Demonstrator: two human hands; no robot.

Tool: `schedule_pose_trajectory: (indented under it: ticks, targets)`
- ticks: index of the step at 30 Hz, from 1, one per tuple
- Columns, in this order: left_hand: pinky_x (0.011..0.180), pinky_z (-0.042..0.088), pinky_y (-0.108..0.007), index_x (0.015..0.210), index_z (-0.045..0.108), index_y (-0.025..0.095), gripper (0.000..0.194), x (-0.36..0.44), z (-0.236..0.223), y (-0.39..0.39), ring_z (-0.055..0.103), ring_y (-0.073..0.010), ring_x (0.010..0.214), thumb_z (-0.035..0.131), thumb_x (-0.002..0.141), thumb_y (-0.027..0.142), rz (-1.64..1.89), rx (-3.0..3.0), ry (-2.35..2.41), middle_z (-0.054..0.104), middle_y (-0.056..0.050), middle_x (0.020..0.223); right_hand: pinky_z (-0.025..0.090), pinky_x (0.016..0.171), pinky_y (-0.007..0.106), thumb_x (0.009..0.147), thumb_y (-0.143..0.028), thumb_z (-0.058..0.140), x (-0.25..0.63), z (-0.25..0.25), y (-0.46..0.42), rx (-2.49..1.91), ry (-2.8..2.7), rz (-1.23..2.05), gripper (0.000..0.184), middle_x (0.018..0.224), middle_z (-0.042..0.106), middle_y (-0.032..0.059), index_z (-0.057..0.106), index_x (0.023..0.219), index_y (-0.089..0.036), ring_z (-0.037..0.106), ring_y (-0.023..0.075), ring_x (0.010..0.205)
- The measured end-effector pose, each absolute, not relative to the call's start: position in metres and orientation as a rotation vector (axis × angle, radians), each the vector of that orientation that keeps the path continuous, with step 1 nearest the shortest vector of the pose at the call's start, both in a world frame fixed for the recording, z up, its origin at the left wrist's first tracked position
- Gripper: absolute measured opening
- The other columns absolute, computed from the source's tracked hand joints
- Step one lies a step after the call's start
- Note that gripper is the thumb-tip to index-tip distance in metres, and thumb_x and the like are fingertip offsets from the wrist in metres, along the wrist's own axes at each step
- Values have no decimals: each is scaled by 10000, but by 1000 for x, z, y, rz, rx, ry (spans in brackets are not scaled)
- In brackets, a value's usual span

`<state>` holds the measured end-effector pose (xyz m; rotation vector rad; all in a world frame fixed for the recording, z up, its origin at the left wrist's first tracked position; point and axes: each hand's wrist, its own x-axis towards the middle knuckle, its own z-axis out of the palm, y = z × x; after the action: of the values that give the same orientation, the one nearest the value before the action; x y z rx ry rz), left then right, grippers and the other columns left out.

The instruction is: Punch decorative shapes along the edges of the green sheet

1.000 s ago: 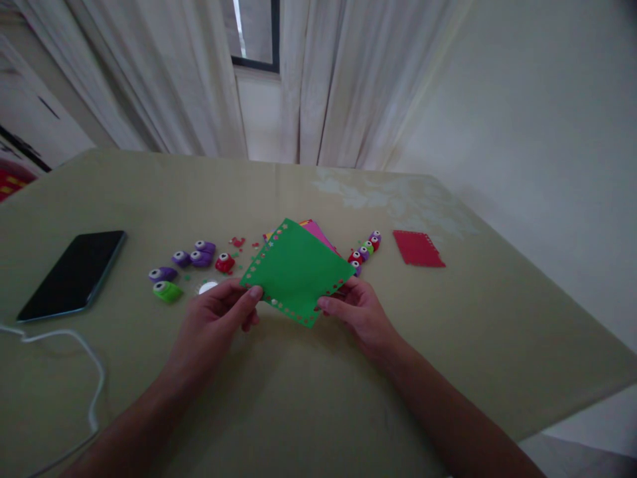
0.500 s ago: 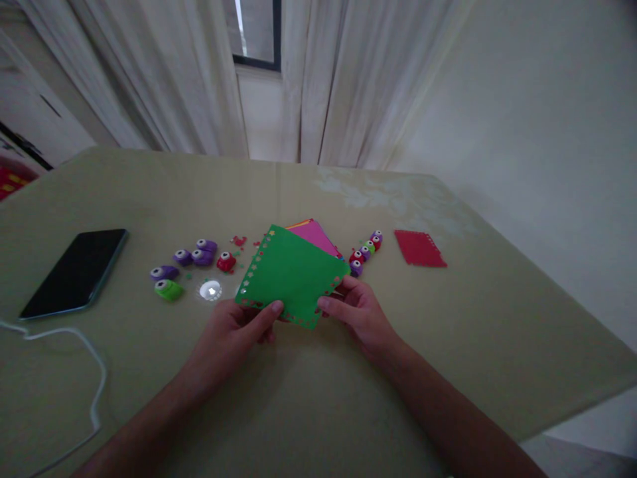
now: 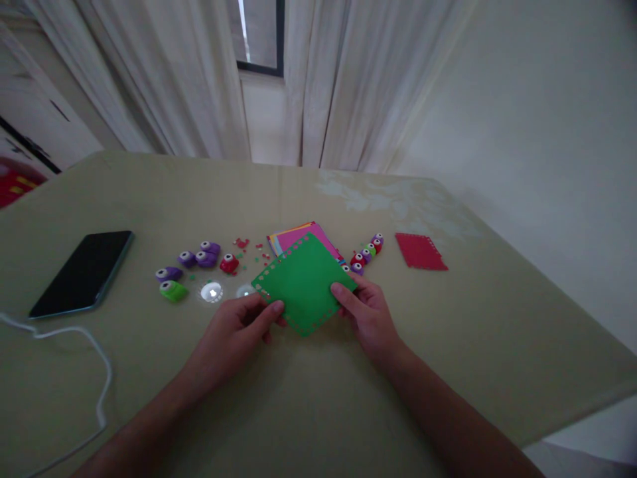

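Between my two hands is a green sheet of paper [image 3: 306, 285] with small shapes punched along its edges, held tilted above the table. My left hand [image 3: 243, 325] pinches its lower left edge, thumb on top. At the right corner my right hand [image 3: 363, 305] grips it, thumb on the front face. Behind the sheet lies a stack of coloured paper [image 3: 306, 236], pink on top, partly hidden. Purple, red and green craft punches with eye-like tops lie on both sides, among them a red punch [image 3: 229, 263] and a green punch [image 3: 173, 291].
A punched red sheet [image 3: 421, 251] lies on the right. Small paper cut-outs [image 3: 241, 243] are scattered near the stack. A round clear, shiny piece [image 3: 212, 292] lies left of my hands. At far left are a dark tablet [image 3: 82, 273] and a white cable [image 3: 102, 392].
The green sheet has turned in my hands and shifted slightly right, showing more of the paper stack. My right thumb now lies further onto the sheet.
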<state>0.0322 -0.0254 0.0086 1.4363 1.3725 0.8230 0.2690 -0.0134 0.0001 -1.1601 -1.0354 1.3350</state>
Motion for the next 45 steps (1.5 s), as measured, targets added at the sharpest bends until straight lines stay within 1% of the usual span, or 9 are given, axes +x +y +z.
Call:
schedule_pose_trajectory:
  ticks: [3,6,12,18,22,25,34,41,45]
  targets:
    - [489,363,-242,700,714,215,413,30,7,-24,520,-149,500,679,893,578,910,1421,1364,606,15,536,455,553,238,810,-481,852,269,5,-14,-1208,-1140,1234,299,707,634,-6,773,861,-197,530,131,617]
    - [511,389,-241,748,716,221,372,28,7,-24,539,-147,520,677,910,553,974,1384,1370,610,19,554,474,564,246,815,-486,846,268,7,-14,-1221,-1172,1190,305,716,643,-1,765,855,-195,548,135,619]
    - [518,419,-245,774,707,223,341,27,11,-24,546,-141,517,680,914,534,1049,1320,1376,607,28,551,476,553,245,842,-496,819,269,4,-12,-1189,-1182,1228,305,690,641,-3,758,822,-198,567,130,595]
    - [510,442,-259,715,702,214,330,30,13,-22,582,-155,507,745,845,515,929,1281,1277,660,4,557,435,518,238,854,-482,803,271,6,-11,-1189,-1241,1188,302,640,640,-1,772,771,-194,550,126,560]
    - [518,443,-249,663,666,219,350,28,16,-22,568,-143,503,774,823,511,1005,1256,1316,619,28,533,460,537,253,853,-481,808,272,7,-11,-1195,-1198,1172,288,651,697,15,795,855,-194,619,146,564]
    - [515,431,-237,694,672,219,332,25,17,-21,554,-131,504,797,811,504,1082,1243,1346,607,43,538,478,550,264,852,-489,810,272,6,-10,-1188,-1176,1189,301,665,732,26,798,920,-196,670,164,577]
    - [516,416,-232,769,715,217,326,23,13,-21,542,-128,495,765,846,530,1163,1234,1437,610,47,525,505,569,264,818,-477,843,270,4,-10,-1163,-1199,1243,301,714,738,20,771,896,-195,715,174,630]
    - [502,434,-257,679,713,223,327,32,13,-22,580,-157,498,768,801,522,934,1251,1270,645,13,541,519,567,265,793,-449,869,271,5,-11,-1183,-1173,1235,282,736,741,19,766,877,-200,720,177,639]
    - [491,434,-260,618,702,229,346,33,13,-23,589,-163,477,772,795,519,900,1249,1278,654,-4,515,531,575,268,799,-452,864,272,8,-12,-1197,-1180,1206,285,736,743,22,764,867,-194,719,178,642]
